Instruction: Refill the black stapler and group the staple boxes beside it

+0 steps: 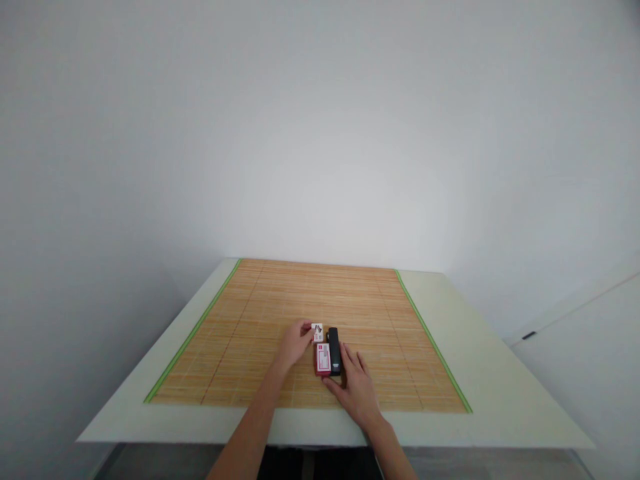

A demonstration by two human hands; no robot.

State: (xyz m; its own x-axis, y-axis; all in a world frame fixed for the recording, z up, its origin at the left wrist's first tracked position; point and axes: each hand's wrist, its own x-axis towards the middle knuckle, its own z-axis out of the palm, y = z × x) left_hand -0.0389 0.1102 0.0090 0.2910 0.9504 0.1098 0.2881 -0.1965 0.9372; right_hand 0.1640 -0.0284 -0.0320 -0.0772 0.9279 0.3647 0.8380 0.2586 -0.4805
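Three small things lie grouped on the bamboo mat (300, 293). Farthest left is a small white box (318, 329) with a dark picture on top; my left hand (295, 344) has its thumb and fingertips pinched at that box's left side. Just nearer to me sits a red box with a white label (323, 359). A long black object (334, 352), perhaps a stapler, lies lengthwise along the right of both boxes. My right hand (356, 387) is open, fingers stretched along the black object's right side, its thumb at the red box's near edge.
The mat has green side borders (433, 341) and covers the middle of a white table (480, 353). A plain wall (320, 167) rises behind the table. On the right is a white panel with a small dark handle (529, 335).
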